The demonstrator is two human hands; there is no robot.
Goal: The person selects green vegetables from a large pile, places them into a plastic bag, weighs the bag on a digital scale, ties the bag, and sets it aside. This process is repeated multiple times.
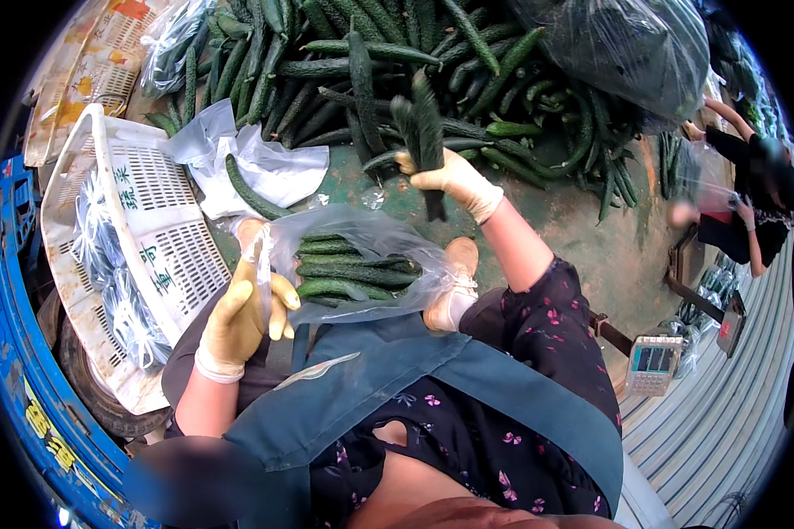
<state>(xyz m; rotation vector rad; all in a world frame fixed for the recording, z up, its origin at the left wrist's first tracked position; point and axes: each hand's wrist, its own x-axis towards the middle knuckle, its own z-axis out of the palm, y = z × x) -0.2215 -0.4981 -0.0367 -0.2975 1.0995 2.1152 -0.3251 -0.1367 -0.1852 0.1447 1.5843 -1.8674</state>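
My right hand (453,182), in a pale yellow glove, grips a bunch of dark green cucumbers (425,125), blurred by motion, above the floor before the heap. Below it lies a clear plastic bag (364,228), its mouth spread wide. Several cucumbers (351,270) rest side by side inside. On the bag's left side my gloved left hand (248,317) holds its edge, the film passing between thumb and fingers. One curved cucumber (251,192) lies apart, just beyond the bag, near a stack of white plastic bags (264,165).
A large cucumber heap (370,66) spreads ahead. At left, a white slatted crate (165,231) holds bagged produce, beside a blue vehicle (20,264). A scale with a keypad display (654,364) stands at right. Another person (754,185) handles a bag there. A big filled bag (622,53) sits far right.
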